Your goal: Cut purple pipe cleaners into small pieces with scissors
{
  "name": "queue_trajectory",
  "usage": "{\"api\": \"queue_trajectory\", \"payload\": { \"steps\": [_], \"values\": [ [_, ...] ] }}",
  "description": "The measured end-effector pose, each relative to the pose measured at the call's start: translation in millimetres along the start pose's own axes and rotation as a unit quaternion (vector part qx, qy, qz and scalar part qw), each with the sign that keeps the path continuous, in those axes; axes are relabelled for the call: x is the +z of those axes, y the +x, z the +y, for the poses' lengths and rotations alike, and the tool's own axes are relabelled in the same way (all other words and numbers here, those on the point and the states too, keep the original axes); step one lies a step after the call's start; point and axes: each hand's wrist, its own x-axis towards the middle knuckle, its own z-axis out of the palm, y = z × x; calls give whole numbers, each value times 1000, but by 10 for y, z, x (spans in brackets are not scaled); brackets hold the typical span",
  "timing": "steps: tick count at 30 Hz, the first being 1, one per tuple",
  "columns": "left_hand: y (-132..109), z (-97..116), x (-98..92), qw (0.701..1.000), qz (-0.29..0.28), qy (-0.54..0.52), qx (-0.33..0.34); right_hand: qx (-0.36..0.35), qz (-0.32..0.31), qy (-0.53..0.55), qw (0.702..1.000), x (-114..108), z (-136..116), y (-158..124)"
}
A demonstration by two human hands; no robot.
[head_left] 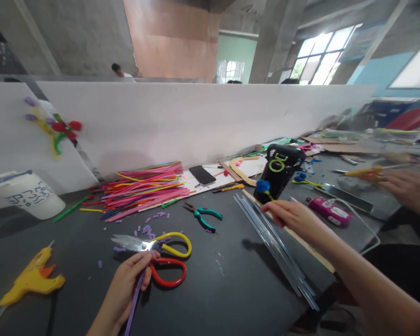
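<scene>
My left hand [135,270] is closed around a purple pipe cleaner [133,308] that trails down toward the front edge. Its fingertips are at the pivot of a pair of scissors [171,266] with one yellow and one red handle; whether they touch it I cannot tell. Small purple cut pieces [147,229] lie scattered behind the blades. Out to the right, my right hand [289,215] pinches the yellow stem of a blue pipe-cleaner flower [263,186], held up in front of a black bottle [283,170]. Long clear glue sticks [273,242] lie below that hand.
A yellow glue gun [33,280] and a marked white cup [26,193] stand left. Behind are bundled pipe cleaners [143,191], teal pliers [206,215] and a phone [202,174]. At right, another person's blurred hand [406,186] is by a yellow tool [364,171] near a purple box-like item [331,212].
</scene>
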Motion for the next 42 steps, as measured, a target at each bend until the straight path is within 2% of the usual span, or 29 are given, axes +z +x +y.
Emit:
{"api": "queue_trajectory", "payload": {
  "steps": [3, 10, 13, 17, 20, 27, 32, 36, 42],
  "values": [
    [-7, 13, 9, 1000, -3, -2, 2, -71, -108, 111, 985, 275, -332, -105],
    [-21, 32, 40, 1000, -2, -6, 4, -183, -150, 242, 941, 704, -821, -186],
    [-20, 32, 41, 1000, -3, -6, 6, -178, -199, 304, 914, 839, -943, -196],
    [-24, 42, 45, 1000, 1, -3, 1, -101, -244, 405, 875, 983, -959, -166],
    [-21, 44, 48, 1000, 5, 0, -7, -64, -219, 422, 878, 1063, -884, -104],
    [-21, 16, 21, 1000, 9, 4, -14, -76, -150, 382, 909, 1082, -797, -72],
    [0, 7, 17, 1000, 10, -4, -29, -176, -64, 234, 954, 967, -749, -130],
    [1, 5, 5, 999, 15, -4, -37, -269, -16, 125, 955, 889, -701, -143],
    [2, -8, -3, 999, 17, -17, -42, -306, 5, 28, 952, 872, -706, -153]
  ]
}}
